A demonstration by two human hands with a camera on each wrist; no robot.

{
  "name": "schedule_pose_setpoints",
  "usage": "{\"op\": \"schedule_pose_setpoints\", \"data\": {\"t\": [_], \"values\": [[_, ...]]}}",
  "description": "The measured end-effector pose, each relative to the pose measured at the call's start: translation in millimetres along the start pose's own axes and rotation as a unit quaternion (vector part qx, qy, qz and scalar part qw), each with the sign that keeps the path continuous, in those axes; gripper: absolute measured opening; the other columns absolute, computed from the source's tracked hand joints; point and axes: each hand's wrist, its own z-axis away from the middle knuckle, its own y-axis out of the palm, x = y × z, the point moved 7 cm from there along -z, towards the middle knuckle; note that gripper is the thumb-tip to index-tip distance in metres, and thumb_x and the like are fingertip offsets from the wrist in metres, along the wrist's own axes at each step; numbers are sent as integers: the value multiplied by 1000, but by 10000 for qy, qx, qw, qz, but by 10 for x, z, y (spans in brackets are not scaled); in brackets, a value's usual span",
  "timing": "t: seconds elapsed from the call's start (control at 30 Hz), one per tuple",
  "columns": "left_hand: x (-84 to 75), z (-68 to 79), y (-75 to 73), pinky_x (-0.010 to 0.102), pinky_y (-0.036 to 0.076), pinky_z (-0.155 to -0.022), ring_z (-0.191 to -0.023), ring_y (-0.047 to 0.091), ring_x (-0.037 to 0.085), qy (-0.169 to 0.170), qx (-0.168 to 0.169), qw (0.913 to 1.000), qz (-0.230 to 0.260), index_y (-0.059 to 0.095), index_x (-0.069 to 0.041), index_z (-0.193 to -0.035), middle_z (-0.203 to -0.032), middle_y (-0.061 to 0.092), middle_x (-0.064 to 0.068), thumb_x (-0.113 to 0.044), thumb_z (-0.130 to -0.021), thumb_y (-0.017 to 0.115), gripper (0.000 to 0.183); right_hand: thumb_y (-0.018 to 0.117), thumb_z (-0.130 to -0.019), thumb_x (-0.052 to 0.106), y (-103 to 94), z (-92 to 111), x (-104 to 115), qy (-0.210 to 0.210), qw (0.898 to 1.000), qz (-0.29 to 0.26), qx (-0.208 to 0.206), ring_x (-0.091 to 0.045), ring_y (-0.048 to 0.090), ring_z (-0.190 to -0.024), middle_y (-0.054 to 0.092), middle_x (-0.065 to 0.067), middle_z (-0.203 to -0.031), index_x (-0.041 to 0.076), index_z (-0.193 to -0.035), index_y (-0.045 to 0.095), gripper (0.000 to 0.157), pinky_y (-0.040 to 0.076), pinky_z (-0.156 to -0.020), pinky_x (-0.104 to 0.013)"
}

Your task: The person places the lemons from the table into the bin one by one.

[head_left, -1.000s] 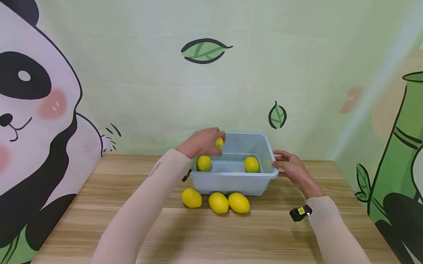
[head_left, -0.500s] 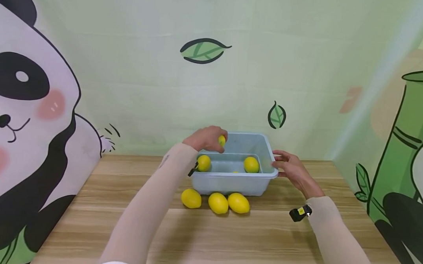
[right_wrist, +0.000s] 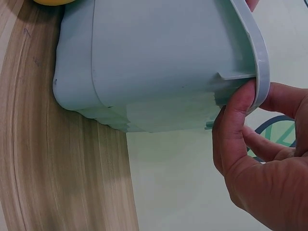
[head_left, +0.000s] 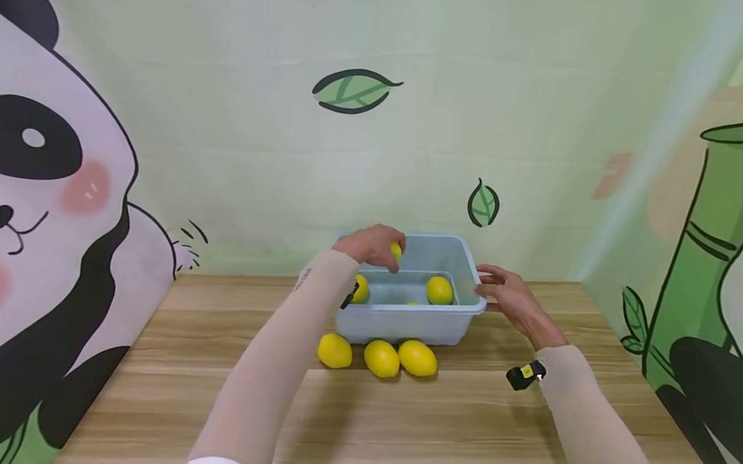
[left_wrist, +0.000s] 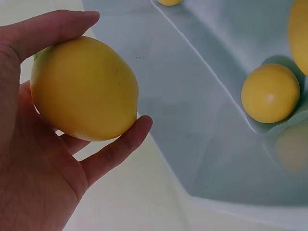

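Spreading behind everything, a pale green fabric backdrop (head_left: 425,137), faintly creased, carries printed panda, leaf and bamboo shapes with dark outlines. Before it lies a table (head_left: 400,427) with a wood-grain top, streaked in tan and brown bands. Two arms in beige sleeves (head_left: 279,346) reach over it.

On the table stands a light blue bin (head_left: 405,325), smooth and slightly glossy like plastic, rectangular with rounded corners, a projecting rim and walls that narrow toward the base. Inside, one lemon (head_left: 439,290) sits toward the right end, another (head_left: 360,290) toward the left, partly hidden by the left wrist, and a thin sliver of yellow shows just above the front rim.

The right hand (head_left: 514,298) pinches the rim at the bin's right end, its fingers bent around the edge. Above the left part of the bin, the left hand (head_left: 371,247) grips a held lemon (left_wrist: 84,89) between thumb and fingers; this fruit is plump and smooth-skinned, with a touch of green at one end.

Three more lemons (head_left: 381,359) lie on the table just in front of the bin, the right two nearly side by side. Smallest is a black device (head_left: 524,374) at the right wrist.
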Motion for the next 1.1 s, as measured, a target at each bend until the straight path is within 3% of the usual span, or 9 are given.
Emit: {"op": "schedule_pose_setpoints", "data": {"t": [0.2,0.4,0.57,0.8,1.1], "values": [[-28,22,48,42,50,-94,-114,52,23,30,87,9999,75,58,-22,-127,-140,51,3,-29,-86,70,44,55,-97,10,3,-3,10,-67,10000,17,-5,-39,49,-128,42,-23,-147,9,-150,35,57,55,-96,-42],[-19,26,95,42,49,-95,-116,52,22,42,145,9999,29,57,-24,-125,-141,50,5,-31,-88,69,39,55,-97,10,0,7,20,-125,9999,-7,30,-39,50,-126,42,-24,-147,7,-151,34,58,57,-91,-38],[-37,44,65,41,49,-97,-119,52,23,131,36,9999,-35,57,-22,-127,-143,50,5,-31,-90,66,40,56,-97,10,4,15,16,-126,9999,15,36,-39,49,-127,41,-24,-148,7,-152,33,59,58,-86,-33],[-87,120,-10,41,47,-101,-121,51,22,271,-162,9993,-176,56,-22,-129,-145,49,3,-34,-90,66,42,55,-97,11,6,1,17,-9,10000,34,-16,-40,47,-129,41,-23,-148,9,-151,34,58,56,-93,-39],[-141,297,-69,43,48,-100,-117,53,21,532,-686,9951,-478,55,-24,-131,-141,51,1,-39,-91,63,44,54,-97,11,-30,2,-18,31,10000,57,-35,-40,47,-129,40,-23,-149,9,-151,34,58,54,-97,-44]]}}
